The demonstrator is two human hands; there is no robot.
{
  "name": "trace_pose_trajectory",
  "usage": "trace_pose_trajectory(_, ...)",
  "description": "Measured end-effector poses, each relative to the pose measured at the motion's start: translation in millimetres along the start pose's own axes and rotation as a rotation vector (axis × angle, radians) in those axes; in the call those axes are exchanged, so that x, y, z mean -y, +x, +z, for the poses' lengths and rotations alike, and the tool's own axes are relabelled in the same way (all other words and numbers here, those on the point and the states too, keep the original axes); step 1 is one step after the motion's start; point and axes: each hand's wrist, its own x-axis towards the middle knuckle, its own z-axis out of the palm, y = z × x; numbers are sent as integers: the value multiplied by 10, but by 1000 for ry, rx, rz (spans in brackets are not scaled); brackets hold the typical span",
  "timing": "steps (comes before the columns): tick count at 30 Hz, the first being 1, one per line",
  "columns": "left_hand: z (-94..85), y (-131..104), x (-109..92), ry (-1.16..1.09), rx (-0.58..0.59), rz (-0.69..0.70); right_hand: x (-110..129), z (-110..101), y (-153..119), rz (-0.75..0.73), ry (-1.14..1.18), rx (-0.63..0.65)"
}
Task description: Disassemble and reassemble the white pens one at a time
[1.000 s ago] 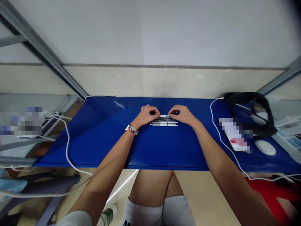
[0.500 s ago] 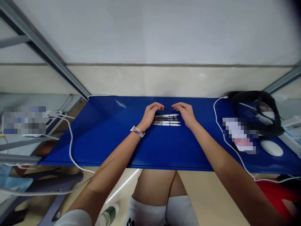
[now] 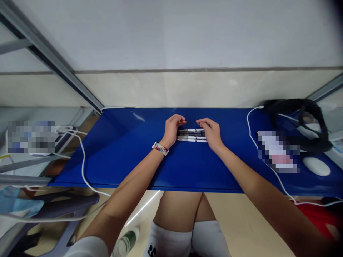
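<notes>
Several white and dark pens (image 3: pixel 191 135) lie side by side on the blue tabletop (image 3: pixel 187 167), pointing left to right. At their left ends stands my left hand (image 3: pixel 172 128), on its edge with the fingers curved inward and nothing gripped in them. My right hand (image 3: pixel 211 131) mirrors it at the right ends, fingers bent toward the left hand, also gripping nothing. Both palms are close to or touching the pen ends, which they partly hide. On my left wrist is a multicoloured band (image 3: pixel 160 148).
To the right lie a blurred-out phone-like item (image 3: pixel 277 151), a white computer mouse (image 3: pixel 316 166) and black headphones (image 3: pixel 318 117). White cables (image 3: pixel 83 167) run along both sides. A grey metal frame (image 3: pixel 61 67) and a pale wall (image 3: pixel 171 89) bound the table.
My hands have drawn slightly closer around the pens, the left now covering their left ends and the right their right ends. The whole view has shifted a little.
</notes>
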Motion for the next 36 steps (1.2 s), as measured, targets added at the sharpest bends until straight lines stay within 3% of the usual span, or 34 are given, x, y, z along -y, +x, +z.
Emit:
trace_pose_trajectory(6,19,-43,-63,-73,-12,-79,22,-17,24,-15,-31,40)
trace_pose_trajectory(11,-8,-28,-64,-68,-11,-41,-23,-44,67,8,18,49)
trace_pose_trajectory(16,-30,-17,-36,27,-73,33,-86,-61,111,1,108,-22)
trace_pose_trajectory(23,-4,-29,-21,9,-10,11,-129,-75,141,35,176,110)
trace_pose_trajectory(36,-8,-32,-58,-36,-4,-31,-123,-46,123,-56,152,95)
